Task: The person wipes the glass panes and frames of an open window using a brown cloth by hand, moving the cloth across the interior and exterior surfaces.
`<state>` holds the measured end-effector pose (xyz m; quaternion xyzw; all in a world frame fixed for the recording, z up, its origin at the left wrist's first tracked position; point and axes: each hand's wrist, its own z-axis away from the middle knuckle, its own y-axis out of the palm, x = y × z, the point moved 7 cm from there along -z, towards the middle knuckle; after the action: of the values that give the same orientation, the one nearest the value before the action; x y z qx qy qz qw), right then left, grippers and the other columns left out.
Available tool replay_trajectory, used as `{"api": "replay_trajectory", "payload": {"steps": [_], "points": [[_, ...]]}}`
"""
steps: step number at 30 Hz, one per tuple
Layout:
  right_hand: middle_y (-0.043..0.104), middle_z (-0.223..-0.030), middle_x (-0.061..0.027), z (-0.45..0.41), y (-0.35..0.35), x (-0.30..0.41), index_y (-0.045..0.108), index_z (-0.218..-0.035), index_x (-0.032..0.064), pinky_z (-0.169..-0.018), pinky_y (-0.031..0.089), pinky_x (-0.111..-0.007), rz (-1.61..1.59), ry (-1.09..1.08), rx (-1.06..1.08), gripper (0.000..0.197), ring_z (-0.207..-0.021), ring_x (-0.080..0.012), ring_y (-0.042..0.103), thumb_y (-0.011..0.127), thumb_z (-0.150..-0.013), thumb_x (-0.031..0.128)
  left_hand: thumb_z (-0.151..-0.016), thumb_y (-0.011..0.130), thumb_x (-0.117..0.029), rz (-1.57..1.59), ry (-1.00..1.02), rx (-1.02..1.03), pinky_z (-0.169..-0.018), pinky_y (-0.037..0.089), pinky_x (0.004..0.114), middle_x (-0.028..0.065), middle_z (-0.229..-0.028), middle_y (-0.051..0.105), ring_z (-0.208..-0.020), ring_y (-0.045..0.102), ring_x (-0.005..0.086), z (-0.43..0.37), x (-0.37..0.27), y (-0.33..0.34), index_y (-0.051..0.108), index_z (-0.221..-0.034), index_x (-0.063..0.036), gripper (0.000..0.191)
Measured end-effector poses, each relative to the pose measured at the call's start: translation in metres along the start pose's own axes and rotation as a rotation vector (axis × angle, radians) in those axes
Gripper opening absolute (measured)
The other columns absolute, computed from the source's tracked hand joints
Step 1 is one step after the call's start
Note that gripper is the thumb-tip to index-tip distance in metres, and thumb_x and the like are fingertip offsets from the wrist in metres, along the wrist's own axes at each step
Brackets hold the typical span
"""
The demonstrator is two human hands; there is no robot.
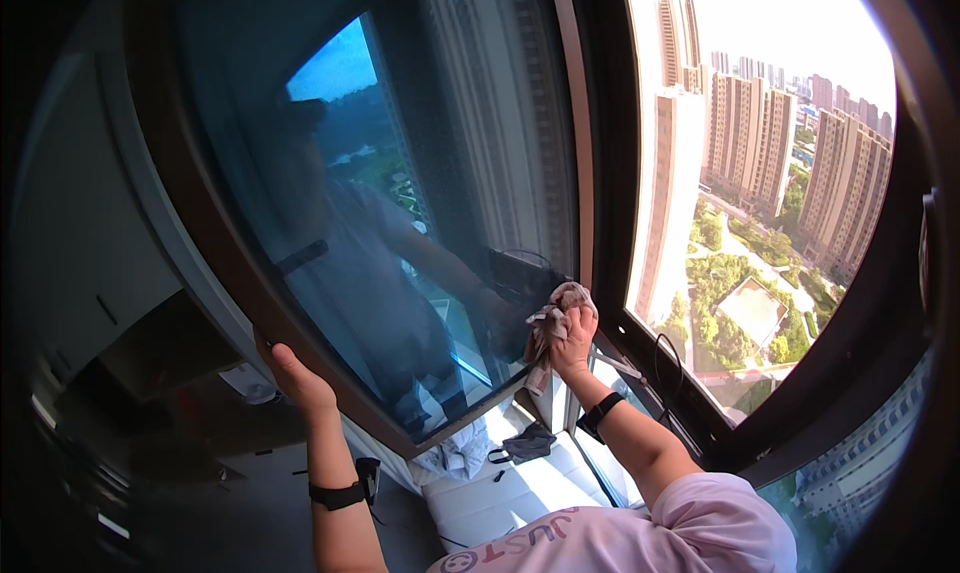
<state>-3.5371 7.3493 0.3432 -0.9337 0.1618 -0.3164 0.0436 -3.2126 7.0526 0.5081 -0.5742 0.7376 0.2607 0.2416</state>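
An open casement window sash (pixel 442 220) fills the middle of the view, its dark glass reflecting a figure and buildings. My right hand (pixel 576 340) grips a crumpled patterned cloth (pixel 555 316) and presses it to the glass and frame at the sash's lower hinge-side corner. At the sash's outer edge, my left hand (pixel 301 379) holds the brown frame (pixel 225 261); its fingers are mostly hidden behind it. A dark band circles each wrist.
Right of the sash is the open window frame (pixel 609 198), with high-rise buildings (pixel 750 130) far below and beyond. A metal stay arm (pixel 619 364) and a thin black cable (pixel 679 370) sit by the sill. Below lie a white cushioned surface (pixel 480 505), a black bag (pixel 529 444) and bunched fabric (pixel 459 453).
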Motion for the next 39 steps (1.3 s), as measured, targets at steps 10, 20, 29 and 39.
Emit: {"api": "replay_trajectory", "payload": {"steps": [10, 20, 29, 39], "points": [[0.056, -0.127, -0.0091, -0.318, -0.056, 0.257, 0.058, -0.126, 0.0256, -0.097, 0.034, -0.054, -0.108, -0.557, -0.303, 0.057, -0.12, -0.0391, 0.044, 0.064, -0.071, 0.038, -0.098, 0.031, -0.056, -0.3, 0.318, 0.014, -0.114, 0.024, 0.045, 0.0302, -0.151, 0.018, -0.14, 0.024, 0.0395, 0.028, -0.053, 0.0, 0.004, -0.15, 0.0008, 0.082], [0.047, -0.141, -0.0035, -0.008, 0.04, 0.259, 0.06, -0.126, 0.0325, -0.112, 0.026, -0.058, -0.089, -1.105, 0.659, 0.062, -0.133, -0.0332, 0.04, 0.069, -0.066, 0.03, -0.095, 0.038, -0.059, -0.22, 0.09, -0.087, -0.112, 0.025, 0.046, 0.0258, -0.149, 0.025, -0.137, 0.03, 0.0385, 0.001, -0.042, -0.023, 0.017, -0.149, -0.0025, 0.08], [0.068, -0.106, -0.0033, -0.2, 0.009, 0.261, 0.07, -0.104, 0.0215, -0.101, 0.043, -0.037, 0.118, -1.047, 0.482, 0.036, -0.103, -0.0254, 0.063, 0.075, -0.072, 0.039, -0.097, 0.05, -0.044, -0.327, 0.204, -0.06, -0.103, 0.038, 0.042, 0.0224, -0.143, 0.034, -0.127, 0.043, 0.0358, 0.0, -0.01, -0.009, 0.021, -0.148, -0.0065, 0.07], [0.057, -0.121, -0.003, -0.167, -0.019, 0.235, 0.068, -0.114, 0.0291, -0.094, 0.033, -0.046, -0.099, -0.736, -0.224, 0.056, -0.116, -0.0297, 0.047, 0.074, -0.059, 0.036, -0.095, 0.055, -0.044, -0.332, 0.165, -0.111, -0.1, 0.043, 0.041, 0.0223, -0.138, 0.042, -0.124, 0.047, 0.0368, 0.001, -0.018, -0.008, 0.023, -0.148, -0.0118, 0.07]]}}
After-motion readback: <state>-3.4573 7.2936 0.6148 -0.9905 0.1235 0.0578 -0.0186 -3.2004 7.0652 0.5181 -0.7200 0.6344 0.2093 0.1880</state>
